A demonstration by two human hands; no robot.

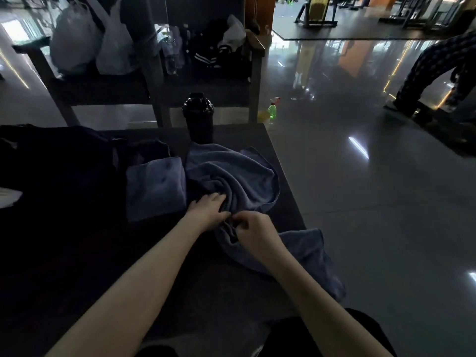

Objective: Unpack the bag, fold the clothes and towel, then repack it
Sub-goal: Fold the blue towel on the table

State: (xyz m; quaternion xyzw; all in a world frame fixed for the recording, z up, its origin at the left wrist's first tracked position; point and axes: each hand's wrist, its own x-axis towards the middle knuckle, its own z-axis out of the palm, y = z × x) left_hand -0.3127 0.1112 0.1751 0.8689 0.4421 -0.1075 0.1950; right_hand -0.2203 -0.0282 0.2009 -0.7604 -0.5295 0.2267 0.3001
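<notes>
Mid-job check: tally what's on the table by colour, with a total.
Blue: 2, the folded blue cloth and the crumpled blue towel
Black: 1, the black bottle
Dark: 1, the dark heap of bag or clothes, too dim to split
White: 1, the white item at the left edge, unclear what
Total: 5

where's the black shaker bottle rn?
Head view, centre: the black shaker bottle stands upright at the far edge of the table, just behind the crumpled blue towel, with the folded blue cloth to its near left.
</notes>
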